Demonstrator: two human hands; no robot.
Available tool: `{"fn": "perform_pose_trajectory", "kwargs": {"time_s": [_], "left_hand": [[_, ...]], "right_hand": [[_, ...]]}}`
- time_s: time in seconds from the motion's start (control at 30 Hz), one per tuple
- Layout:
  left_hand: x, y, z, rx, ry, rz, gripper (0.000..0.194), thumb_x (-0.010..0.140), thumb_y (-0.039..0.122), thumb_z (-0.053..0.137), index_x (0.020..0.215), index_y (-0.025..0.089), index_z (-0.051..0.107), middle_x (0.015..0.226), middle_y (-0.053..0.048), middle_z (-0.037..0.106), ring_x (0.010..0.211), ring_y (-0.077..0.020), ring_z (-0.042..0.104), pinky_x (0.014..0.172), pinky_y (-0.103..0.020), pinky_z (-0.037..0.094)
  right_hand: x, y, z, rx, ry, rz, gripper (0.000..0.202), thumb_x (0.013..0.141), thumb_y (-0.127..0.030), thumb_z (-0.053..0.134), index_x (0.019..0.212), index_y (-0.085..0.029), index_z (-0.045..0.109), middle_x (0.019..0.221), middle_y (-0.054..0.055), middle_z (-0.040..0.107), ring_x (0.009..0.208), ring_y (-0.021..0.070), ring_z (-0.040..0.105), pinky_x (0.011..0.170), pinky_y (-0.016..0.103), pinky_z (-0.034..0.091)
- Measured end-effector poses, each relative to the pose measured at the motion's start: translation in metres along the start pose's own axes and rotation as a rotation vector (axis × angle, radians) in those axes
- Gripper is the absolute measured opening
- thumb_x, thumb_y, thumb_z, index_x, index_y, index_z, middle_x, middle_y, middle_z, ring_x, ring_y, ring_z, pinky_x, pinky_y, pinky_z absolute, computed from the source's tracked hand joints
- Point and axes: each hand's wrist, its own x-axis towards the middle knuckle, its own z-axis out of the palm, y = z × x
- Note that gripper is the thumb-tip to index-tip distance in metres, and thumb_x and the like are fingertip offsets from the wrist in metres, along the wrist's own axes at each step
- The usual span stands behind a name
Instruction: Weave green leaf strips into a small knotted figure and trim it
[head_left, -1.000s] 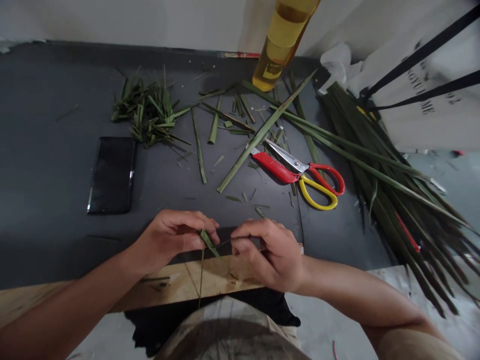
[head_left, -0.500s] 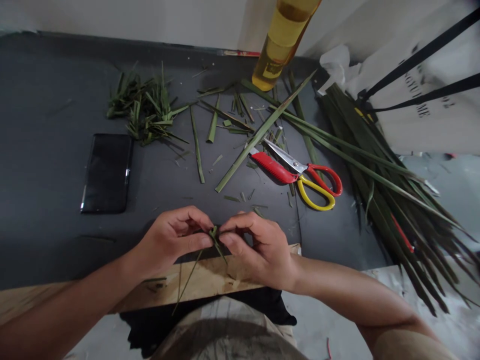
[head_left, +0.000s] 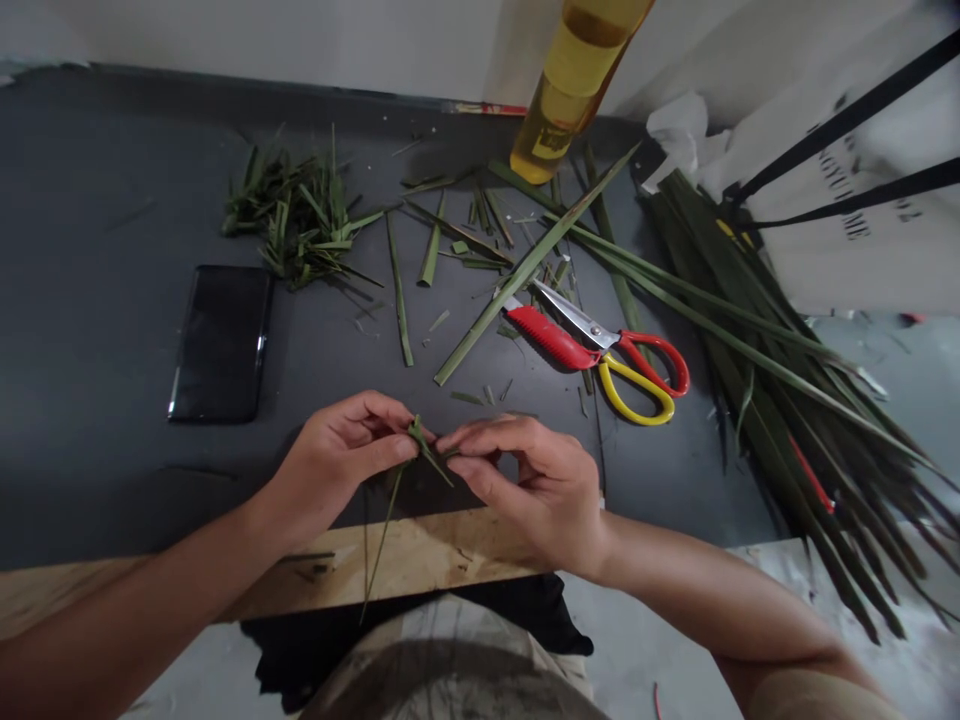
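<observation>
A small folded palm-leaf strip (head_left: 423,437) sits between the two hands, over the near edge of the dark tabletop (head_left: 112,300), far of the wooden board (head_left: 420,555). The left hand (head_left: 334,460) is the nearer to its folded head, thumb and forefinger pinched together on it, the other fingers loosely curled. The strip's short body slants from that pinch toward the near right, while a thin tail (head_left: 381,555) hangs to the near left across the board. The right hand (head_left: 532,480) comes in from the right, thumb and forefinger almost meeting on what looks like a slender end of the same strip, just right of the body. The scissors (head_left: 598,331) lie beyond the right hand, farther right, well apart from the strip.
</observation>
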Motion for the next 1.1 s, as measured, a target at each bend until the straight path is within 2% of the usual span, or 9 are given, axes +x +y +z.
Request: {"fn": "perform_pose_trajectory", "kwargs": {"time_s": [0.17,0.27,0.4,0.57,0.7,0.87,0.93,1.03,1.1], "left_hand": [[0.0,0.001,0.001,0.009,0.061,0.032,0.024,0.068,0.024,0.096,0.078,0.021,0.074,0.077,-0.001,0.081,0.077,-0.0185,0.077,0.075,-0.028,0.062],[0.0,0.0,0.0,0.011,0.063,0.044,0.023,0.068,0.024,0.095,0.079,0.021,0.075,0.078,-0.002,0.082,0.078,-0.0186,0.077,0.075,-0.028,0.062],[-0.001,-0.002,0.0,0.005,0.05,0.051,0.023,0.069,0.025,0.096,0.08,0.021,0.076,0.077,-0.001,0.081,0.076,-0.0167,0.077,0.074,-0.025,0.061],[-0.002,-0.004,0.001,0.071,0.009,0.084,0.022,0.069,0.024,0.096,0.08,0.02,0.078,0.08,-0.002,0.082,0.075,-0.0167,0.075,0.075,-0.026,0.062],[-0.002,-0.004,0.001,0.153,-0.005,0.145,0.021,0.07,0.027,0.096,0.08,0.02,0.079,0.081,-0.003,0.081,0.077,-0.0178,0.075,0.074,-0.027,0.062],[-0.001,-0.008,-0.001,0.183,-0.074,0.302,0.017,0.074,0.028,0.094,0.081,0.021,0.08,0.084,-0.004,0.079,0.08,-0.0177,0.073,0.074,-0.026,0.061],[-0.001,-0.009,-0.001,0.178,-0.087,0.326,0.015,0.077,0.027,0.093,0.083,0.021,0.081,0.085,-0.004,0.079,0.082,-0.0174,0.073,0.075,-0.025,0.06],[-0.001,-0.01,-0.001,0.182,-0.102,0.34,0.011,0.08,0.023,0.091,0.086,0.022,0.081,0.087,-0.004,0.079,0.084,-0.0174,0.074,0.075,-0.024,0.06],[-0.002,-0.01,-0.001,0.206,-0.116,0.372,0.01,0.081,0.02,0.09,0.087,0.022,0.082,0.087,-0.004,0.079,0.084,-0.0172,0.074,0.076,-0.024,0.059]], "right_hand": [[0.005,-0.001,-0.004,-0.155,0.019,0.0,0.003,0.094,-0.02,0.078,0.092,-0.021,0.076,0.092,0.006,0.081,0.081,0.0164,0.076,0.064,0.027,0.062],[0.006,-0.003,-0.005,-0.203,-0.029,0.005,0.008,0.094,-0.024,0.079,0.087,-0.02,0.079,0.088,0.005,0.077,0.075,0.0146,0.071,0.061,0.026,0.06],[0.004,-0.003,-0.004,-0.215,-0.059,-0.01,0.006,0.095,-0.022,0.078,0.093,-0.019,0.082,0.092,0.006,0.077,0.071,0.012,0.068,0.059,0.024,0.058],[0.003,-0.001,-0.003,-0.235,-0.053,0.023,0.007,0.095,-0.02,0.076,0.095,-0.021,0.083,0.098,0.007,0.078,0.082,0.015,0.072,0.067,0.027,0.061],[0.002,-0.001,-0.003,-0.221,-0.039,0.033,0.005,0.094,-0.021,0.078,0.095,-0.022,0.083,0.112,0.009,0.079,0.095,0.0184,0.075,0.081,0.033,0.065],[0.0,-0.003,0.0,-0.198,-0.026,0.06,0.005,0.093,-0.019,0.08,0.095,-0.022,0.083,0.12,0.01,0.08,0.088,0.0166,0.075,0.083,0.035,0.067],[-0.001,-0.003,0.001,-0.158,-0.016,0.084,0.007,0.092,-0.018,0.08,0.096,-0.022,0.083,0.121,0.011,0.08,0.09,0.0165,0.076,0.085,0.035,0.067],[-0.001,0.0,0.003,-0.024,-0.009,0.192,0.006,0.09,-0.019,0.082,0.095,-0.023,0.084,0.118,0.009,0.081,0.102,0.0185,0.077,0.092,0.035,0.066],[0.0,0.003,0.003,0.104,-0.029,0.316,0.005,0.089,-0.023,0.084,0.094,-0.023,0.084,0.113,0.008,0.081,0.104,0.0187,0.077,0.089,0.032,0.065]]}}
